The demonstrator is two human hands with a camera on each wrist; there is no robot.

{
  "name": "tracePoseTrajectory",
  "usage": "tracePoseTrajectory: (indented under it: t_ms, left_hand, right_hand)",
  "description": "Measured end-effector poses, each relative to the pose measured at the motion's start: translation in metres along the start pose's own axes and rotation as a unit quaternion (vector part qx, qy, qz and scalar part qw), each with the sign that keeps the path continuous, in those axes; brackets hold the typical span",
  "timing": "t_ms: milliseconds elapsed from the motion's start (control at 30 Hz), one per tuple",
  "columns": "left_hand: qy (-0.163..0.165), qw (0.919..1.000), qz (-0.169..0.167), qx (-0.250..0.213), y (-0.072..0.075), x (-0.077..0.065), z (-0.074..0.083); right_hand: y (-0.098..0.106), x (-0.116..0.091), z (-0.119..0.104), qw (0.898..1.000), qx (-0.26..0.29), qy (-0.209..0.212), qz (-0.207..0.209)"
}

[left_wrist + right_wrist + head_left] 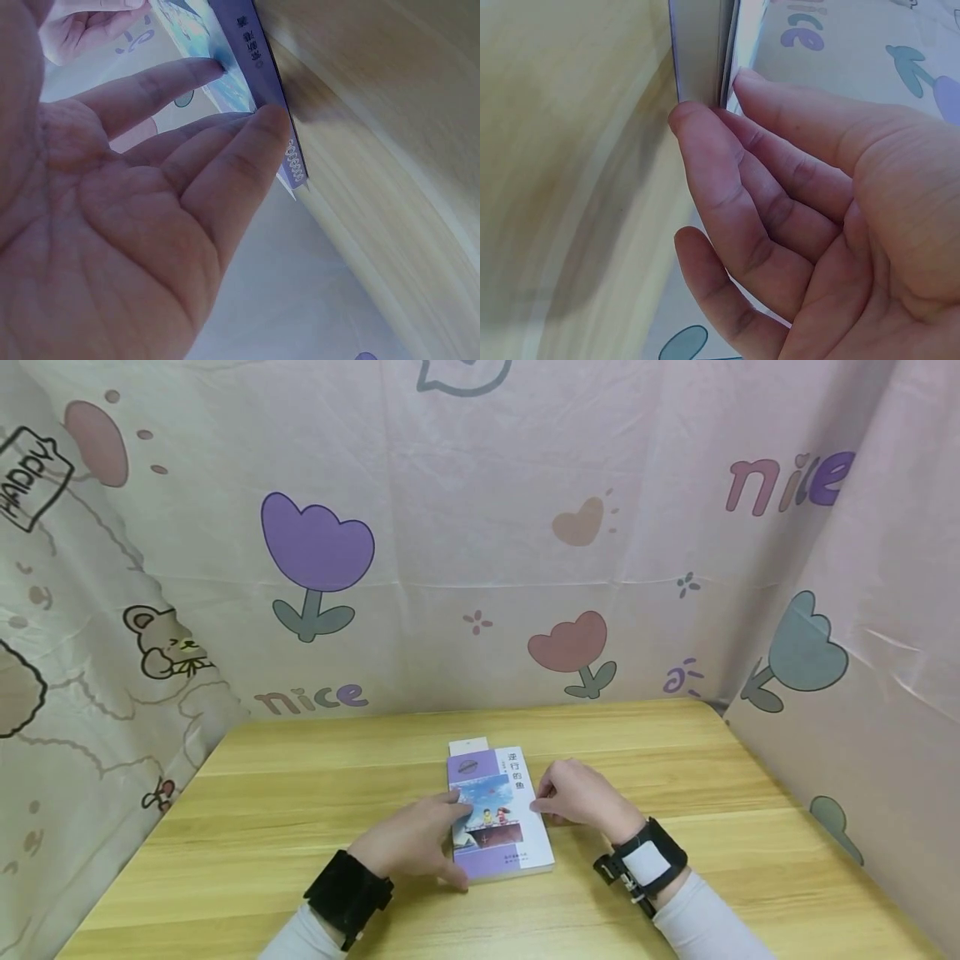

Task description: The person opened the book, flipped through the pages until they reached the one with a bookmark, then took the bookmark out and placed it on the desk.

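A paperback book (487, 827) with a purple and white cover, a picture of two small figures under a blue sky and Chinese lettering lies flat on the table. From its far edge sticks out a white card (468, 746). My left hand (416, 839) is at the book's left side, one finger over the cover and its fingers mostly straight. The left wrist view has fingertips (271, 124) against the purple spine (259, 71). On the opposite side my right hand (581, 797) pinches the book's edge. Its thumb (780, 105) meets the cover, with curled fingers at the page edges (701, 52).
The light wooden table (315, 777) carries the book near its middle. Behind and at both sides hangs a pale curtain (450, 527) printed with flowers, a bear and words. A black strap with a device sits on each wrist.
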State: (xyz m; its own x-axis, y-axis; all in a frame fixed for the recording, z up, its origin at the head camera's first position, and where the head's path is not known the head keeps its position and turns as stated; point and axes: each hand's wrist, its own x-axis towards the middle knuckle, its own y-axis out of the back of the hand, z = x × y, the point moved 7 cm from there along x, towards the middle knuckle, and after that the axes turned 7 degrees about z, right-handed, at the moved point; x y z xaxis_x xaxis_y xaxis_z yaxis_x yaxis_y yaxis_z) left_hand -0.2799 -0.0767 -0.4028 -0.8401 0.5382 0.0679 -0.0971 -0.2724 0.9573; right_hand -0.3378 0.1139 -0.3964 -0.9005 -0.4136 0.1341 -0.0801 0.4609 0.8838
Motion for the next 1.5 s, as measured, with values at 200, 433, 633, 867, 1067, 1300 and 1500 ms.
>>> tracePoseTrajectory:
  t_ms: [200, 433, 633, 867, 1067, 1300, 1500]
  left_hand:
    - [-0.004, 1.0000, 0.004, -0.003, -0.001, 0.001, 0.000]
    - [-0.012, 0.9998, 0.013, 0.000, 0.002, 0.001, -0.001]
    - [-0.004, 0.9991, 0.041, -0.010, 0.008, 0.002, -0.004]
    - [-0.015, 0.9961, 0.086, -0.014, 0.021, 0.003, -0.003]
    - [-0.022, 0.9927, 0.116, -0.024, 0.027, 0.002, -0.002]
    - [0.016, 0.9893, 0.135, -0.054, 0.032, 0.005, -0.006]
    - [0.037, 0.9828, 0.161, -0.082, 0.038, 0.008, -0.007]
  right_hand:
    - [0.003, 0.000, 0.000, 1.000, -0.002, 0.000, 0.005]
    - [0.004, 0.001, 0.000, 1.000, -0.005, 0.001, 0.008]
    - [0.010, 0.000, -0.002, 1.000, -0.012, 0.009, 0.015]
    - [0.018, 0.000, -0.009, 0.999, 0.002, 0.034, 0.024]
    - [0.025, -0.001, -0.016, 0.998, 0.012, 0.052, 0.039]
    - [0.031, 0.000, -0.026, 0.995, 0.059, 0.066, 0.049]
    - [0.030, 0.000, -0.036, 0.992, 0.083, 0.083, 0.054]
